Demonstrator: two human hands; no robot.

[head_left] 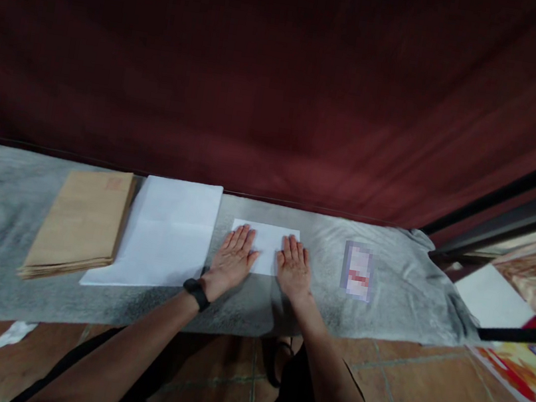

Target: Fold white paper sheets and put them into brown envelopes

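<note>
Grey cloth (397, 281): 1 white paper sheet (265, 254) beneath left hand (232, 259) and right hand (294, 272), which lie flat, fingers outstretched.

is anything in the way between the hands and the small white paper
Nothing visible: the left hand and right hand both rest directly on the small white paper. The larger white paper lies apart, to its left.

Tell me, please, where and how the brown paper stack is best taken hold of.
Probably by the near edge of the brown paper stack, coming from the near side, the left hand's thumb on top: it lies flat with that layered edge exposed, while its right edge borders the larger white paper.
</note>
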